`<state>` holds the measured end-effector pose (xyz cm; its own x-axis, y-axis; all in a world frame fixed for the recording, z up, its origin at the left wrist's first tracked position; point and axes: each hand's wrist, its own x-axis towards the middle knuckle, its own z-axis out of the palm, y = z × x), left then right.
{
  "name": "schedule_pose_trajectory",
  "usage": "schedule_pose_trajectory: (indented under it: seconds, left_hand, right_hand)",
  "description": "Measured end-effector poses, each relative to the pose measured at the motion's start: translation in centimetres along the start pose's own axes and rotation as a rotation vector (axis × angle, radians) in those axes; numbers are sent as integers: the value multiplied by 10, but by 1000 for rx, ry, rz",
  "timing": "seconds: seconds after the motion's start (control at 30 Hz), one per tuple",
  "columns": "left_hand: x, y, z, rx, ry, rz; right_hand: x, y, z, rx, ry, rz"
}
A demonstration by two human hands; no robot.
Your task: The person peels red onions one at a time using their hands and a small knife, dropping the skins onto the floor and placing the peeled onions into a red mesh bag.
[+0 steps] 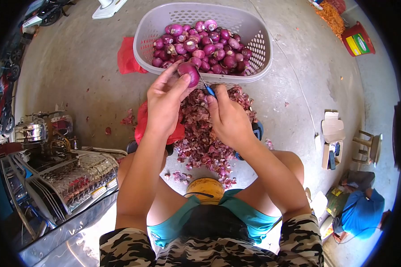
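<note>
A purple-red onion (189, 74) is gripped in my left hand (167, 95), fingers behind it and thumb in front. My right hand (229, 113) closes round the blue handle of a small knife (210, 91), whose thin blade points up and left against or close beside the onion. Just beyond both hands stands a grey plastic basket (140, 42) heaped with red onions (200, 44). Below my hands lies a pile of dry onion skins (205, 133) on the floor.
Red net bags (127, 58) lie at the basket's left and by my left wrist. A yellow container (205, 189) is between my legs. To the left stands a metal sidecar (75, 178). At right are a cardboard box (333, 133), a wooden stool (367, 149) and another person in blue (363, 213).
</note>
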<state>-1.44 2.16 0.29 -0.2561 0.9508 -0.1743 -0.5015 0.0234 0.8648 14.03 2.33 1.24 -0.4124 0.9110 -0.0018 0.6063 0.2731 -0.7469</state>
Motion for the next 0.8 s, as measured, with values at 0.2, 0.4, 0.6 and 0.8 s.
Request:
schedule_pose_trajectory:
  seconds: [0.2,0.4,0.6,0.8]
  left_hand:
    - [-3,0,-3,71,-17,7]
    - [-23,-4,6,150,-117,130]
    - [-13,13,-3,-51,-51,37]
    - [-4,15,-18,-5,-38,-160]
  right_hand:
    - [3,1,11,-10,36,14]
    - [8,15,22,20,22,111]
    - [9,13,12,20,30,203]
    - [10,14,1,38,55,163]
